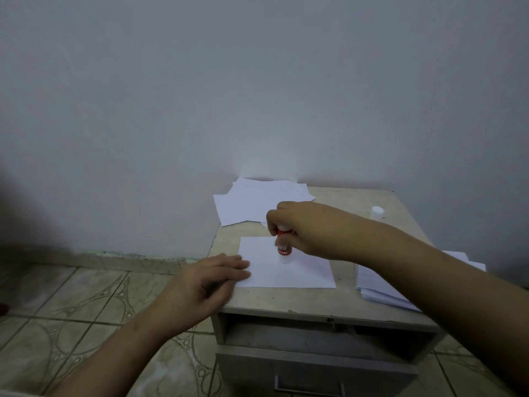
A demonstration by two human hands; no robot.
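The right hand (303, 227) grips a small red glue stick (284, 249) upright, its tip down on the far part of a single white paper sheet (300, 270) lying on the beige cabinet top (286, 299). The left hand (206, 279) presses flat fingers on the sheet's near-left corner. Gluing looks to be the step in hand; the next move calls for drawing the stick across the sheet while the left hand keeps it from sliding.

A red glue stick (283, 247) is held upright, tip down, on a flat white paper sheet (294, 270).
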